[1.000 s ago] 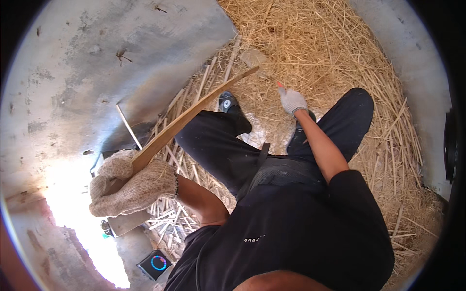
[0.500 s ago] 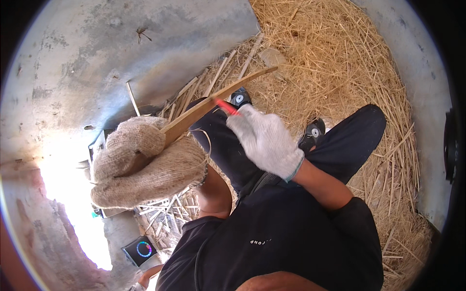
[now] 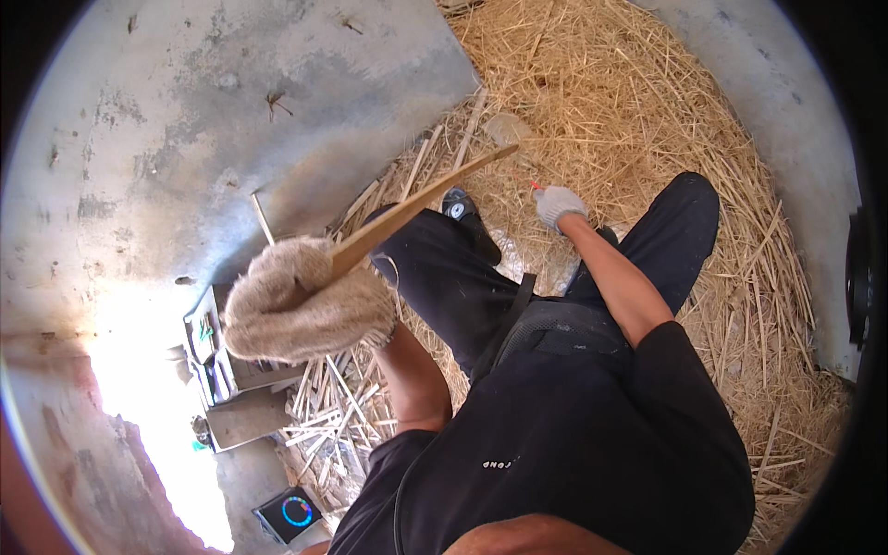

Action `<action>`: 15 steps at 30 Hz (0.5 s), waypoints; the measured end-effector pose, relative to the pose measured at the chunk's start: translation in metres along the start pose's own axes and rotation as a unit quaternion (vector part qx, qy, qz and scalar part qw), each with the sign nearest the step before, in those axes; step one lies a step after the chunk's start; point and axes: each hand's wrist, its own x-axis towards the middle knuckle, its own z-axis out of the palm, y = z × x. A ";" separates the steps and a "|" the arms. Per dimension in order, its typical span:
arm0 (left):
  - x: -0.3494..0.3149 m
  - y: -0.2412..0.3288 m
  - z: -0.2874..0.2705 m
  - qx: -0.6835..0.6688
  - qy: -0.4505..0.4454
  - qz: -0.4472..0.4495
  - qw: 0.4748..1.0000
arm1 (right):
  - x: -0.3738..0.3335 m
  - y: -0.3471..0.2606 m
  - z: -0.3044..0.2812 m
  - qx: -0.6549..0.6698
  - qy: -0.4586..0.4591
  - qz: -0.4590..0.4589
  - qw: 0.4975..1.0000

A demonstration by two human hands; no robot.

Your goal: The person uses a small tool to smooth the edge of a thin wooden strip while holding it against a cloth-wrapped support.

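Note:
My left hand [image 3: 310, 305], in a thick brown knitted glove, is closed around the near end of a long bamboo strip [image 3: 421, 205]. The strip slants up and away to the right, over my left leg, and narrows toward its far tip. Farther out, above my right knee, my right hand [image 3: 561, 207] wears a thin white work glove. Its fingers are closed on a small red-handled tool [image 3: 536, 186]; only a bit of red shows, and its working end cannot be made out. The right hand is apart from the strip.
Straw-like shavings [image 3: 629, 111] cover the floor ahead and right. Thin slats [image 3: 338, 407] lie scattered at lower left, beside an open box [image 3: 231, 370] and a black device with a lit ring [image 3: 296, 511]. Grey walls [image 3: 213, 111] stand left and right.
My right hand has moved away from the bamboo strip, forward and to the right, with the red-handled tool. My left hand still grips the strip, which has shifted only slightly.

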 end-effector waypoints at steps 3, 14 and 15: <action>-0.005 -0.014 -0.037 -0.202 0.031 -0.091 0.975 | -0.047 -0.034 -0.047 -0.002 -0.028 -0.072 0.997; -0.004 0.006 -0.019 -0.243 -0.281 -0.092 0.924 | -0.242 -0.165 -0.157 0.293 -0.023 -0.331 0.897; -0.005 0.005 -0.016 -0.246 -0.288 -0.076 0.922 | -0.235 -0.162 -0.147 0.265 0.010 -0.330 0.906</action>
